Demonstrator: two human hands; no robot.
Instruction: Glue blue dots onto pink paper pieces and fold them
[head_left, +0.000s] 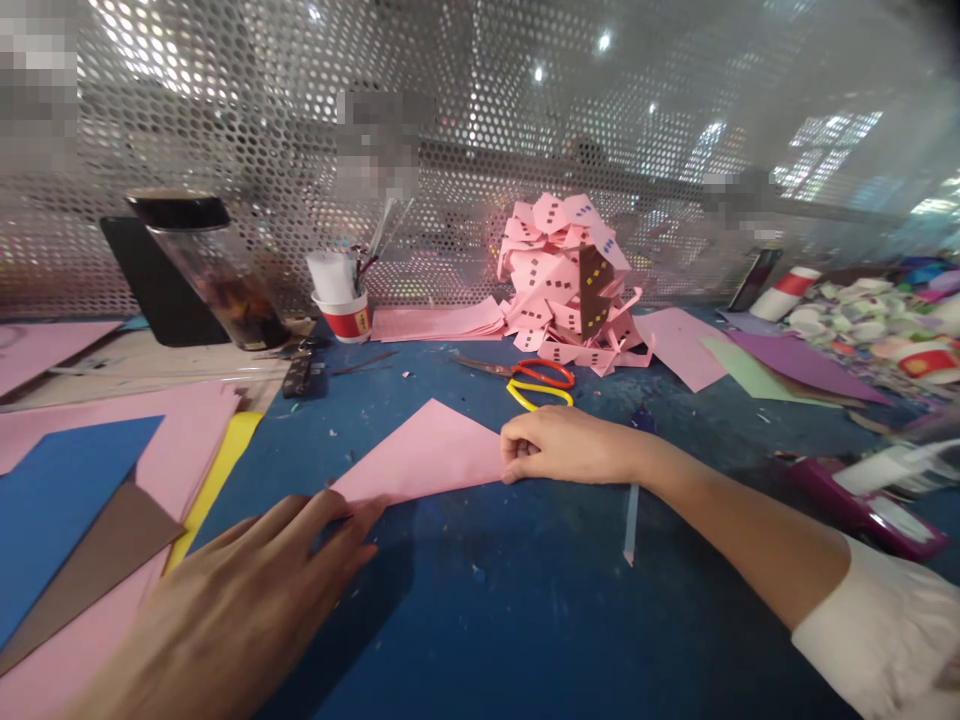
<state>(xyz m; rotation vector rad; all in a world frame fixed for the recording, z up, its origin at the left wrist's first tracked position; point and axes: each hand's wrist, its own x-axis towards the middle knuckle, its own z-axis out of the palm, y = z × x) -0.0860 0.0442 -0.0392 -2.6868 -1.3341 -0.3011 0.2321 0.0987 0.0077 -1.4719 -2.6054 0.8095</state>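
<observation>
A sheet of pink paper [431, 455], folded into a triangle, lies on the blue tabletop [510, 620] with its peak pointing away from me. My left hand [251, 575] rests at its left corner, fingers stretched out and the tips touching the paper. At the opposite corner, my right hand [574, 443] is closed, pinching the paper between thumb and curled fingers. Just beyond the right hand lie scissors [541, 375] with one red and one yellow handle loop. Part of the paper's left corner is hidden under the left fingers.
A pink paper model [555, 280] with dark squares stands at the back. Left of it are a red-and-white cup [343, 315] and a dark-lidded bottle [217, 270]. Coloured sheets [67, 500] lie at left; a purple glue gun [862, 510] is at right. A perforated screen [465, 130] stands behind.
</observation>
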